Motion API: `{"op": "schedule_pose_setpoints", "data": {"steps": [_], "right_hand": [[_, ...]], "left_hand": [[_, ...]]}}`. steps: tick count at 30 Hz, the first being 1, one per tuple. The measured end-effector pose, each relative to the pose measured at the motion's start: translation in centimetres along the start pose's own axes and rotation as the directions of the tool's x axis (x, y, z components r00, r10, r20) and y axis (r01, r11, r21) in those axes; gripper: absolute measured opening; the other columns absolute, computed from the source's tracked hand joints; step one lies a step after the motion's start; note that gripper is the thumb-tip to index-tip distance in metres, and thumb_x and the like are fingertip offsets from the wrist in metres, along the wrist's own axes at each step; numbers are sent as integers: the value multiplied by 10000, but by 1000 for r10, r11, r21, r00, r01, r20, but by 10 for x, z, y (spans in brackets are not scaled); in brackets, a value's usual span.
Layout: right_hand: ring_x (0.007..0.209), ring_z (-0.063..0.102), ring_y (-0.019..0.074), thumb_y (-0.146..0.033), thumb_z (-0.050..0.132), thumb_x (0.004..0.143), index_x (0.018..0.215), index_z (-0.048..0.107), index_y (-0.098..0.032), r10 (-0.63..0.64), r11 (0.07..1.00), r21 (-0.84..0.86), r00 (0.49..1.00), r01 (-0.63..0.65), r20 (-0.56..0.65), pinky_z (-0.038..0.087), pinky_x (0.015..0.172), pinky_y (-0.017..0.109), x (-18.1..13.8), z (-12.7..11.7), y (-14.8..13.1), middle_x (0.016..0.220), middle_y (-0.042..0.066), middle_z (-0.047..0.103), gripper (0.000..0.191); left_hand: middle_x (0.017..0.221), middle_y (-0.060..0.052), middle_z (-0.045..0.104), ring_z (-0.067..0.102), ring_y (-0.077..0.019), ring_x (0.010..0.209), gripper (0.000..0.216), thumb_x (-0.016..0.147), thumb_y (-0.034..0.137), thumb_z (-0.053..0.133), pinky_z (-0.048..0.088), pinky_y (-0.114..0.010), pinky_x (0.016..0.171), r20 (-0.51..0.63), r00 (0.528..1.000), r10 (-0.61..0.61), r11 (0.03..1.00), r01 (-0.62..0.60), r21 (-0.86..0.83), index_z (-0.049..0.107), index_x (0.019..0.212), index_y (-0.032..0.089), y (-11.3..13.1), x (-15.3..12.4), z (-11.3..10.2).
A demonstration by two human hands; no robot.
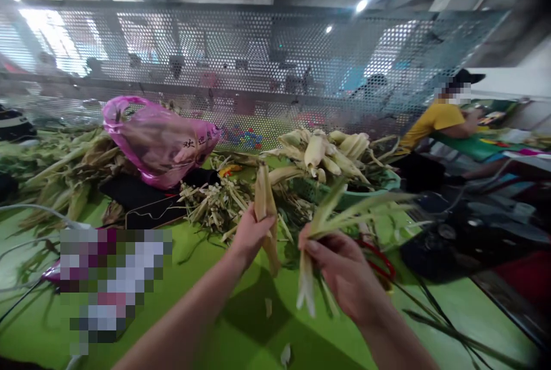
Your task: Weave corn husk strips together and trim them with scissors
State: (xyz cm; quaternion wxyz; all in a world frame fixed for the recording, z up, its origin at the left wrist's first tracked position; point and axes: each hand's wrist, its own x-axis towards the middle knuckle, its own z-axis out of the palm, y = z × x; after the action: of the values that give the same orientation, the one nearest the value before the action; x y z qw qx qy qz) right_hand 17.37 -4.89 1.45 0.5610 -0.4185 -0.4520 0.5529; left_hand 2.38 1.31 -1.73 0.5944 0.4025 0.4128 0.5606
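Observation:
My left hand [249, 235] is closed around a tan, folded corn husk [264, 189] held upright above the green table [193, 312]. Its lower end hangs beneath the fingers. To the right, my right hand [344, 264] pinches several pale green husk strips [330, 209] between thumb and fingers. Those strips fan out to the upper right, and their white ends dangle below the hand. Beyond both hands, a teal basin [390, 183] bears a heap of husk-wrapped bundles [316, 152]. Small husk scraps [286, 354] lie on the tabletop below.
A pink plastic bag [159, 146] stands at the back left beside piled husks [81, 163]. Cut trimmings [215, 203] lie behind my left hand. A red loop [385, 264] is near my right wrist. A perforated metal screen [249, 60] closes the back; a person in yellow [434, 120] sits at right.

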Motion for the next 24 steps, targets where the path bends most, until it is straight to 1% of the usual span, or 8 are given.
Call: {"op": "schedule_pose_setpoints", "data": {"steps": [2, 5, 8, 12, 15, 19, 24], "right_hand": [[716, 563, 163, -338, 767, 676, 817, 679, -213, 23, 996, -82, 1000, -23, 2, 443, 664, 293, 7, 5, 15, 771, 15, 638, 208], [675, 557, 157, -360, 721, 712, 802, 648, -188, 11, 977, -212, 1000, -12, -10, 442, 626, 275, 14, 8, 25, 725, 7, 624, 208], [695, 566, 172, -364, 693, 722, 805, 630, -180, -59, 949, -313, 997, 42, -44, 456, 647, 283, 17, 7, 27, 740, 23, 635, 211], [676, 562, 178, -341, 657, 728, 779, 613, -186, -125, 890, -450, 989, 75, -84, 452, 637, 288, 18, 4, 24, 720, 28, 631, 169], [651, 555, 175, -313, 653, 705, 764, 600, -194, -151, 861, -502, 983, 78, -106, 446, 617, 288, 20, 2, 24, 702, 20, 622, 144], [652, 545, 178, -318, 658, 692, 759, 578, -196, -172, 832, -550, 977, 75, -127, 438, 617, 297, 23, -1, 25, 692, 17, 606, 161], [691, 549, 190, -267, 642, 702, 796, 560, -201, -242, 780, -611, 965, 132, -101, 433, 653, 309, 25, -7, 29, 734, 23, 608, 141]], "left_hand": [[750, -10, 634, 555, -129, 654, 307, 578, 218, 715, 447, -251, 653, 64, 998, -18, 999, 21, -50, 611, 858, 142, -3, -5, 7], [727, -16, 652, 562, -130, 634, 257, 562, 173, 695, 454, -254, 643, 63, 998, -16, 997, 21, -79, 622, 805, 135, -7, -10, 11], [653, 0, 633, 537, -113, 583, 172, 560, 138, 665, 432, -229, 597, 47, 999, -7, 998, 10, -69, 628, 728, 131, -8, -12, 12], [641, -7, 632, 532, -110, 568, 97, 616, 175, 637, 414, -218, 574, 68, 997, -36, 999, 36, -7, 657, 701, 132, -4, -15, 12], [667, -16, 647, 545, -117, 589, 91, 634, 175, 622, 422, -220, 594, 76, 996, -53, 998, 50, 49, 671, 702, 137, -3, -15, 11], [665, -15, 648, 550, -126, 605, 87, 624, 161, 622, 428, -227, 613, 55, 998, -21, 996, 16, 92, 669, 694, 137, -6, -12, 10], [698, -11, 661, 560, -132, 643, 127, 626, 135, 605, 432, -233, 656, 98, 995, 4, 992, -16, 125, 683, 726, 142, -5, -11, 9]]}}
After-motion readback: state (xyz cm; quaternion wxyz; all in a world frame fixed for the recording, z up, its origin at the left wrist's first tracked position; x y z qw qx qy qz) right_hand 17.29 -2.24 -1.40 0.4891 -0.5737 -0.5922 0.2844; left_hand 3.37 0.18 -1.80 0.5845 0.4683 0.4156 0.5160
